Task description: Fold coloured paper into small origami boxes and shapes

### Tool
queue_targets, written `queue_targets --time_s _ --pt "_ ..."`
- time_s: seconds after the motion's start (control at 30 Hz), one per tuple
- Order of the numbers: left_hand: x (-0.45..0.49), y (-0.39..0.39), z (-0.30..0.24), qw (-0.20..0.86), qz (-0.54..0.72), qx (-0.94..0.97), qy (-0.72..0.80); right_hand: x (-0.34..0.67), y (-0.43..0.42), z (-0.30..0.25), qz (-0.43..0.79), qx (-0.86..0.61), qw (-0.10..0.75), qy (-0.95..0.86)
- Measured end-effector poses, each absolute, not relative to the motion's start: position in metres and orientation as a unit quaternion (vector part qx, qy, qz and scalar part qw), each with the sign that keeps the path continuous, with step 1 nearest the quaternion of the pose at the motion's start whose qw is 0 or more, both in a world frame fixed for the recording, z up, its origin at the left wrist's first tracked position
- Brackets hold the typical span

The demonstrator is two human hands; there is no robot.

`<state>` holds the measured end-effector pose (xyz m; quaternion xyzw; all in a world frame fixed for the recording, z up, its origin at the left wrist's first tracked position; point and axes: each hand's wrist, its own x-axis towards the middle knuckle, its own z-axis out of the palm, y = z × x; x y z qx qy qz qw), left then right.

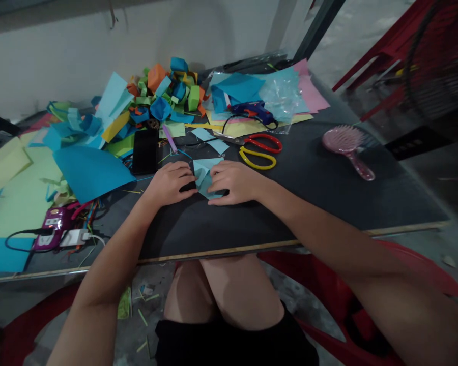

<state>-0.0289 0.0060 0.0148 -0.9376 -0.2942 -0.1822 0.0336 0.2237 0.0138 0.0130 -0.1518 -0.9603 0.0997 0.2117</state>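
The folded paper [203,178] is pale blue, the scissor handles [265,136] red and yellow, the hairbrush [343,141] pink.

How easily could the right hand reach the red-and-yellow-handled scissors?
Probably easily, yes: the scissors lie with handles uncovered just beyond the right hand, though it rests on light-blue paper.

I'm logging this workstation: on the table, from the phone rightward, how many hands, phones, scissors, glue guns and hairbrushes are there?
Hands: 2, the left hand and right hand
Phone: 1
Scissors: 1 pair, counted as one
Glue gun: 1
Hairbrush: 1
Total: 6
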Motion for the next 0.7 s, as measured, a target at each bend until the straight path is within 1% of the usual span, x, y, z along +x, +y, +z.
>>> queue_targets --time_s 0.17,0.3,0.37,0.43,0.5,0.6,0.7 --pt "-0.023 0.004 0.012 0.003 -0.177 -0.947 -0.268 0.223 0.020 0.006 0.268 -0.164 0.254 -0.915" --pt "-0.022 0.003 0.011 0.038 -0.148 -0.953 -0.260 0.225 0.028 -0.001 0.371 -0.233 0.292 -0.850" --pt "-0.021 0.003 0.011 0.071 -0.137 -0.952 -0.263 0.230 0.031 -0.001 0.383 -0.273 0.317 -0.824" --pt "-0.021 0.002 0.011 0.103 -0.131 -0.950 -0.262 0.236 0.034 0.001 0.379 -0.288 0.324 -0.817" --pt "-0.020 0.002 0.011 0.124 -0.133 -0.948 -0.260 0.242 0.037 0.005 0.374 -0.277 0.294 -0.835" --pt "-0.017 0.001 0.011 0.128 -0.150 -0.945 -0.262 0.246 0.038 0.008 0.358 -0.243 0.238 -0.869" --pt "-0.016 0.001 0.011 0.112 -0.168 -0.944 -0.263 0.244 0.040 0.005 0.335 -0.218 0.233 -0.887"
